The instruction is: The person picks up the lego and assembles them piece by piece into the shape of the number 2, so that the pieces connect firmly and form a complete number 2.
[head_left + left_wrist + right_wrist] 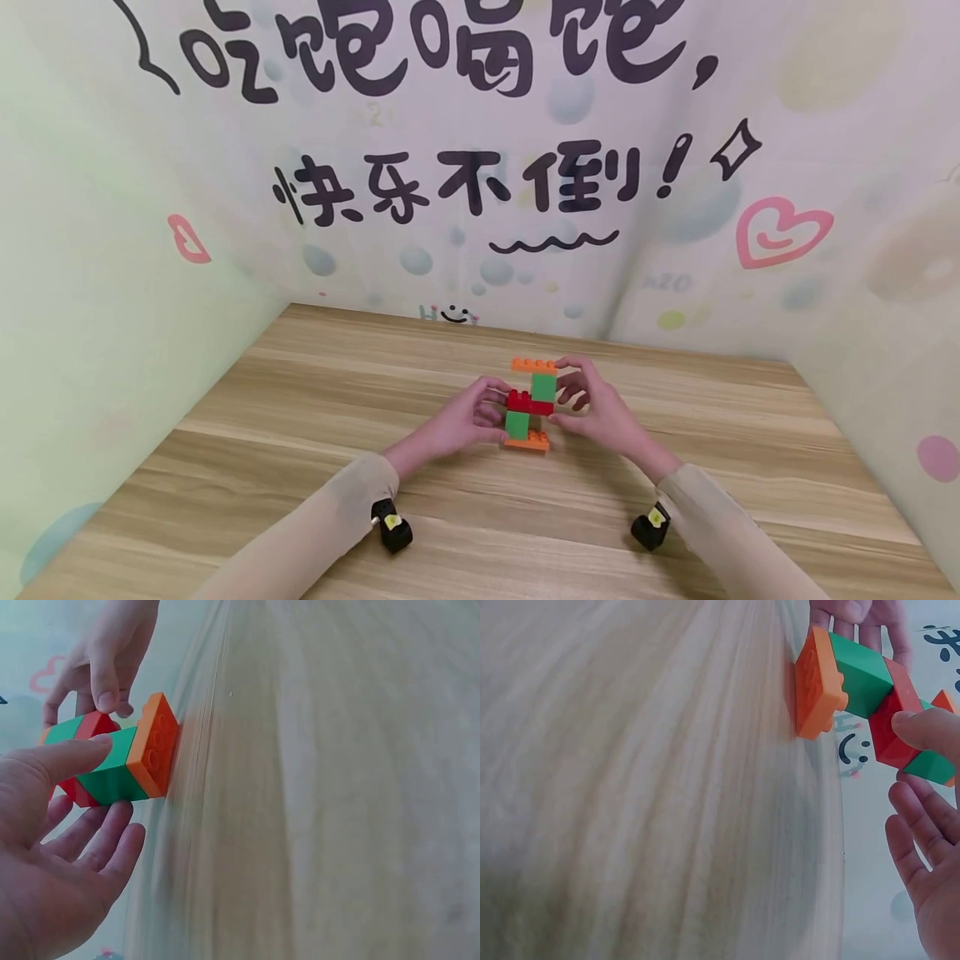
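Between the two hands stands a stack of toy building bricks in a zigzag shape. From the bottom up it has an orange brick (537, 443), a green brick (517, 425), a red layer (540, 407), another green brick (543, 387) and a studded orange brick (533, 365). My left hand (453, 423) holds the lower part, its thumb across the lower green brick (118, 769). My right hand (603, 417) grips the upper part from the other side, with its thumb on the red layer (891, 735). The stack's base is at the wooden tabletop.
The wood-grain table (315, 375) spreads around the stack. A white printed wall covering (450, 275) with dark lettering rises along its back edge. Black wrist cameras hang from the left sleeve (330, 508) and right sleeve (720, 517).
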`<state>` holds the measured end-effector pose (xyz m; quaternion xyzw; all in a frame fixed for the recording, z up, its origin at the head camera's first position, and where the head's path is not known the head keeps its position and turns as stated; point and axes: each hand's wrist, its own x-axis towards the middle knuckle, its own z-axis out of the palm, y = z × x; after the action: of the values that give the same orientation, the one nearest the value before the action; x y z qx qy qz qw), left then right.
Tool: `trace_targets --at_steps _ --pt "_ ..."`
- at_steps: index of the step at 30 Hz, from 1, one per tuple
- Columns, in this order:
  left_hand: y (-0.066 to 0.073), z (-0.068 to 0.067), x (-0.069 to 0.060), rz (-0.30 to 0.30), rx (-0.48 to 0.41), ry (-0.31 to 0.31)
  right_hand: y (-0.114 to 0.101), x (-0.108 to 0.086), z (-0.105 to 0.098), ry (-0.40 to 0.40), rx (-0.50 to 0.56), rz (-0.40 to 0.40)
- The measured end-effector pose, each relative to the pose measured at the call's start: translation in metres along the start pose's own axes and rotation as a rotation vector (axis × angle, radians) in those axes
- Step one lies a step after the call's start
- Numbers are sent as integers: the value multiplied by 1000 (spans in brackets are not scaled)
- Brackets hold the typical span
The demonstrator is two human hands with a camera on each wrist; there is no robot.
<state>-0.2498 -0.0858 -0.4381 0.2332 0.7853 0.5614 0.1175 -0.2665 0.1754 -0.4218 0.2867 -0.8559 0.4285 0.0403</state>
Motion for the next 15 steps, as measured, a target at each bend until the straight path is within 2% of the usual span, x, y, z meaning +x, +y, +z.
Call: trace_targets --at_steps 7,15 --pt "2 1 -5 -34 79 -37 2 0 1 -21 36 46" --pt "4 0 -11 -12 175 -56 4 -1 2 -53 54 90"
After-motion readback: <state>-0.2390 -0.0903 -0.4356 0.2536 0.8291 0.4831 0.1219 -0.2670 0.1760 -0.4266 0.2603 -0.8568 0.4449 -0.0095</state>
